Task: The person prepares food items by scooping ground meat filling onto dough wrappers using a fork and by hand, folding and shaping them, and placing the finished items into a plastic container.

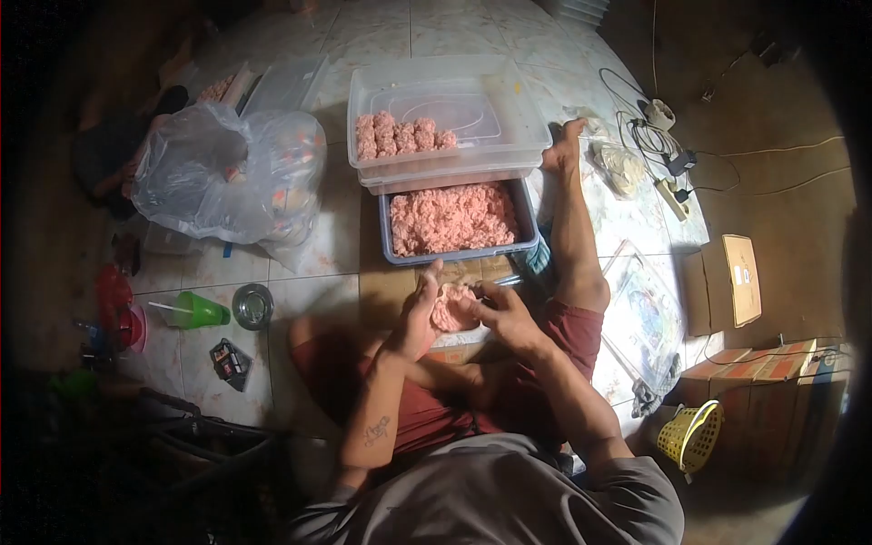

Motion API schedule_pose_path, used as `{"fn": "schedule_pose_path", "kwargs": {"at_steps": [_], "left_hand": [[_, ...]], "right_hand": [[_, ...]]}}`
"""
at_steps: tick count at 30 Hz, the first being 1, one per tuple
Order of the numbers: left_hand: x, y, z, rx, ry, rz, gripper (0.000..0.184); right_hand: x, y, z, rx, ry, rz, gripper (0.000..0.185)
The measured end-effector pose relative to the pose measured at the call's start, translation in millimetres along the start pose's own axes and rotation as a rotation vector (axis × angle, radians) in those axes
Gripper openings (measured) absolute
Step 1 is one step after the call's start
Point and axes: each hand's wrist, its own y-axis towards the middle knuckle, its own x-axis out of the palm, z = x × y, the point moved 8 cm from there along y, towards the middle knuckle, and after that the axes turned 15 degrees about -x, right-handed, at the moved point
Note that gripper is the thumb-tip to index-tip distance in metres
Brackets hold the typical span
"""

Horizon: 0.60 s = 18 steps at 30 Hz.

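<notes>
A pink, flattened lump of minced meat (451,311) sits between my hands over my lap. My left hand (417,320) cups it from the left, with the thumb pointing up. From the right, my right hand (510,316) grips the lump's edge with thumb and fingers. Just beyond the hands, a grey-blue tub (459,257) is full of loose minced meat (451,218). Farther back, a clear plastic container (500,156) rests against the tub's far side and holds several rolls of shaped minced meat (400,136) along its left front.
On the left lie a large clear plastic bag (195,182), a green cup (202,311) with a straw and a glass ashtray (253,307). To the right are a power strip (673,200) with tangled cables, a yellow basket (690,438) and cardboard boxes (754,372).
</notes>
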Motion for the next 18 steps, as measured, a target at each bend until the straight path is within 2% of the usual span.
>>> {"fn": "schedule_pose_path", "kwargs": {"at_steps": [1,3,4,5,7,8,9,11,12,13,15,16,18], "left_hand": [[4.7,-10.1,13.1,0.001,0.005,0.001,0.072],[17.5,-37.4,36.1,-0.129,0.215,-0.119,0.069],[23.1,-37.2,36.1,-0.207,0.171,-0.363,0.056],[28.0,-36.6,40.4,0.153,1.053,-0.224,0.047],[20.4,-25.7,15.9,0.035,0.489,-0.429,0.053],[15.3,-19.9,24.1,0.227,0.774,-0.183,0.043],[13.5,-18.1,26.6,0.232,0.774,-0.182,0.043],[17.4,-33.6,60.1,0.682,1.284,0.248,0.029],[9.0,-32.7,66.1,0.652,1.138,0.304,0.024],[3.0,-29.6,63.7,0.657,1.133,0.313,0.024],[-23.8,-27.5,60.6,0.799,1.051,0.509,0.038],[-38.9,-20.6,50.9,0.729,0.770,0.477,0.046],[-18.1,-19.9,54.8,0.788,0.834,0.449,0.047]], "right_hand": [[-0.1,1.2,-8.4,-0.004,0.003,0.000,0.035],[19.3,0.6,-29.7,-0.051,0.268,-0.197,0.041],[24.5,4.9,-47.9,-0.092,0.213,-0.237,0.043],[25.9,13.6,-53.8,-0.096,0.213,-0.240,0.043],[24.7,30.1,-72.4,-0.260,-0.180,-0.292,0.045],[24.6,29.3,-73.6,-0.080,-0.037,-0.260,0.047],[13.5,31.8,-71.6,-0.138,-0.193,-0.175,0.044],[-8.2,31.6,-60.1,-0.403,-0.158,0.103,0.035],[-17.2,26.1,-43.2,-0.315,-0.271,0.050,0.025],[-14.5,19.4,-22.1,-0.317,-0.274,0.039,0.025],[-4.8,-5.0,34.1,-0.139,0.164,0.036,0.017],[1.8,-16.6,42.2,-0.110,0.230,0.083,0.016],[12.0,-18.8,47.5,-0.113,0.281,0.153,0.010]]}}
